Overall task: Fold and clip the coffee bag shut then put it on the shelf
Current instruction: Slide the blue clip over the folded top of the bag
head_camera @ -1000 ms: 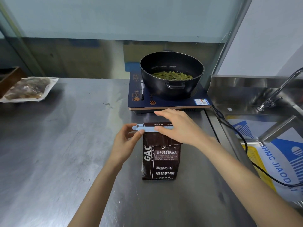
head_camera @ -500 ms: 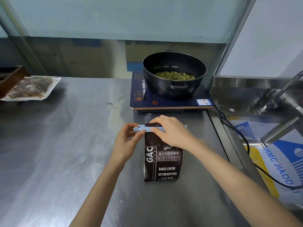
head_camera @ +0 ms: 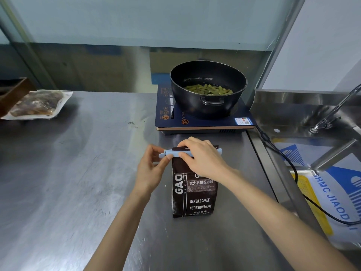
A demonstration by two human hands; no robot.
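Note:
A dark brown coffee bag (head_camera: 193, 194) with white lettering stands upright on the steel counter, in front of the cooker. A light blue sealing clip (head_camera: 172, 153) lies across its folded top. My left hand (head_camera: 151, 169) pinches the clip's left end between thumb and fingers. My right hand (head_camera: 203, 158) grips the middle of the clip and the bag's top, and covers most of the clip. Only the tip of the clip's right end shows past my right hand. No shelf is in view.
A black pot (head_camera: 208, 88) with green beans sits on a dark blue induction cooker (head_camera: 203, 122) just behind the bag. Its black cable (head_camera: 293, 173) runs right into the sink (head_camera: 304, 114), where a printed sack (head_camera: 336, 194) lies. A vacuum-packed food pouch (head_camera: 37, 103) rests far left.
My right hand has gone from lying flat along the clip to gripping it and the bag top with curled fingers. The left hand stays on the clip's left end.

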